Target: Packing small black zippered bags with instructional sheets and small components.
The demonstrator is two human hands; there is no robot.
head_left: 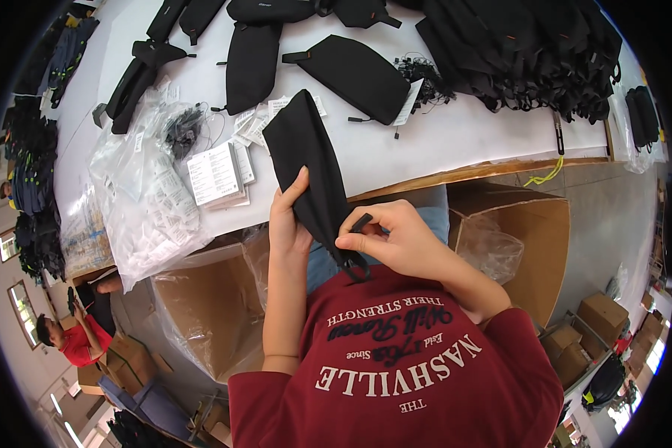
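A slim black fabric pouch [304, 145] is held upright and slightly tilted in front of me, its far end over the table edge. My left hand [290, 213] grips its left side, thumb lying across the front. At its lower end my right hand [396, 239] pinches a small black tab [361, 222] between thumb and bent fingers; whether this is a zipper pull or a strap end I cannot tell. A thin black loop [358, 270] hangs from the pouch's near end, close to my shirt.
On the white table [455, 145] lie several black pouches [358, 75], a stack of printed cards [215, 175], clear plastic bags [145, 201] and a tangle of black cords [425, 78]. A large black pile [523, 52] fills the back right. Open cardboard boxes [534, 246] stand below the edge.
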